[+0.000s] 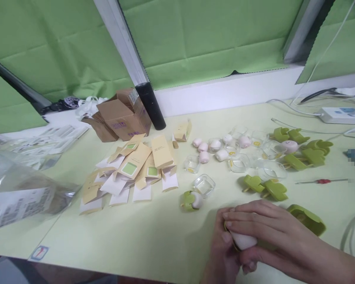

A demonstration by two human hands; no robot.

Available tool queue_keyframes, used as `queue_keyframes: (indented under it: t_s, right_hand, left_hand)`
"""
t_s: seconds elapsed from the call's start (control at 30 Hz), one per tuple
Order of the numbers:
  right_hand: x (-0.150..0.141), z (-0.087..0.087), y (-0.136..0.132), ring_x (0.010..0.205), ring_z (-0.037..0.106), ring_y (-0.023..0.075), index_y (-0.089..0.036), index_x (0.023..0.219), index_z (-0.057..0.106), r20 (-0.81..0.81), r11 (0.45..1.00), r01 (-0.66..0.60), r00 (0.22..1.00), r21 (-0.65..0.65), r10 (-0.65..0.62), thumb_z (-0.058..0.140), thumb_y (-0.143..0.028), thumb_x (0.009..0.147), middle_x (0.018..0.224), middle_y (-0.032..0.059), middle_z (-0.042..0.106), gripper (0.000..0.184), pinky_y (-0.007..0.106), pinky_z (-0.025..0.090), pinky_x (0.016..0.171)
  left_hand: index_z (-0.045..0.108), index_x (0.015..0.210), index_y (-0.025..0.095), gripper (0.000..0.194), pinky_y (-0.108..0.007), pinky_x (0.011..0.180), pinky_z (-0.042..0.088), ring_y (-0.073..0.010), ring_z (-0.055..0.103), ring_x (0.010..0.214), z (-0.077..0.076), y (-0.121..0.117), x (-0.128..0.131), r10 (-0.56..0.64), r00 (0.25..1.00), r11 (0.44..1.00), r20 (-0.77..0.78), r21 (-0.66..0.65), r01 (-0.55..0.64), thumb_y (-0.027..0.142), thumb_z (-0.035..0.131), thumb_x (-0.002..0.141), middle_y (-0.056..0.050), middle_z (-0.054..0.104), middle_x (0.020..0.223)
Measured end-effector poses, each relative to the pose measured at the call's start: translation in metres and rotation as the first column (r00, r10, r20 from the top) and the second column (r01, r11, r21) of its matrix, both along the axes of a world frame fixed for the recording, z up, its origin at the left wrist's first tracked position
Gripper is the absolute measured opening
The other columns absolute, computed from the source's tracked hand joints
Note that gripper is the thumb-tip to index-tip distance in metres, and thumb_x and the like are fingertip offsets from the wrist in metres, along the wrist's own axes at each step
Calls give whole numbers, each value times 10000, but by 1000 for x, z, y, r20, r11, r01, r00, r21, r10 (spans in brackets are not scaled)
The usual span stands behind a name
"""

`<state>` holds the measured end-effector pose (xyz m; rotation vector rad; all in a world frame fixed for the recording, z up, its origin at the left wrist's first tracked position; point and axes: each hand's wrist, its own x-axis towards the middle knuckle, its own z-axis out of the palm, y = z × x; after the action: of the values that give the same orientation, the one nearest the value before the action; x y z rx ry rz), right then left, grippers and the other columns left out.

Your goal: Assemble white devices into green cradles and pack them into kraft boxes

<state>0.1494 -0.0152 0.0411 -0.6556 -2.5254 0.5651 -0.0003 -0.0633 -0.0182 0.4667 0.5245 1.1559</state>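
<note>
Both of my hands meet low on the right side of the table, closed around a pale rounded piece with a thin dark olive edge. My left hand grips it from the left, thumb against it. Over its top and right side lie the curled fingers of my right hand, which hide much of it. Just behind the right hand is a hollow green shell. Closest beyond the left hand are a green holder with a pale piece in it and a clear plastic cup.
Several pinkish barrel-shaped pieces, clear cups and green leaf-shaped parts are spread behind my hands. A red-handled screwdriver lies right. Paper boxes, a cardboard carton and a plastic bag occupy the left.
</note>
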Motion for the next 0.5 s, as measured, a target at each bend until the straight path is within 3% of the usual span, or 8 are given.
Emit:
queue_keyframes:
  t_s: [0.1, 0.17, 0.27, 0.33, 0.5]
  right_hand:
    - [0, 3, -1, 1075, 611, 214, -283, 1307, 474, -28, 985, 54, 998, -163, -59, 740, -345, 729, 1224, 39, 625, 640, 274, 533, 875]
    - [1, 7, 0, 1089, 600, 223, -286, 1269, 500, -51, 966, 69, 995, -251, -84, 719, -292, 734, 1237, 50, 607, 579, 286, 534, 875]
    - [4, 11, 3, 1082, 593, 200, -291, 1125, 585, -88, 962, 39, 994, -269, -64, 654, -218, 796, 1157, 43, 632, 345, 278, 527, 874]
    - [5, 12, 6, 1037, 607, 181, -291, 1088, 598, -84, 959, 5, 996, -283, -30, 660, -220, 809, 1084, 33, 653, 295, 253, 531, 844]
    - [2, 15, 8, 950, 622, 151, -250, 974, 597, -65, 953, -39, 998, -300, 21, 627, -156, 814, 1004, 26, 655, 188, 218, 527, 784]
  left_hand:
    - [422, 1011, 202, 486, -132, 352, 249, 6, 366, 395, 5, -2, -1, 63, 989, 992, -133, 116, -47, 454, 690, 692, 30, 553, 751]
    - [373, 1076, 226, 515, -120, 366, 251, 21, 375, 397, 10, -3, -3, 35, 983, 996, -181, 89, -19, 450, 680, 729, 20, 578, 811]
    - [338, 1040, 267, 465, -96, 349, 216, 35, 336, 353, 13, -6, -7, 3, 984, 995, -178, 94, 14, 480, 647, 766, 79, 542, 714]
    - [357, 959, 265, 379, -86, 335, 187, 43, 310, 332, 12, -7, -9, 43, 981, 991, -188, 136, -17, 474, 624, 791, 104, 488, 665]
    - [396, 909, 257, 367, -117, 343, 228, 46, 340, 369, 7, -7, -8, 91, 958, 983, -272, 180, -42, 503, 627, 767, 53, 519, 869]
